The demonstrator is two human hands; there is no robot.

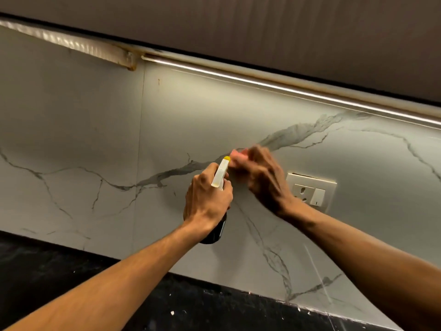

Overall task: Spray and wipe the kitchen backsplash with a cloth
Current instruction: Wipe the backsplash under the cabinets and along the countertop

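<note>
Cloth (237, 158), pink and blurred, sits bunched under the curled fingers of the right hand (262, 179) against the marble backsplash (95, 120), just beside the spray bottle (220, 174) gripped in the left hand (207, 199), wall socket (310, 192) nearby, black counter (47, 271) below.

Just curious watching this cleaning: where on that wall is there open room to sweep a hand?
Open: the white marble-look backsplash left of the left hand, between the lit strip and the black stone countertop; also upper right, above the cream socket plate. Tight: the middle, where dark spray bottle, right hand, pink cloth and that plate crowd.
</note>
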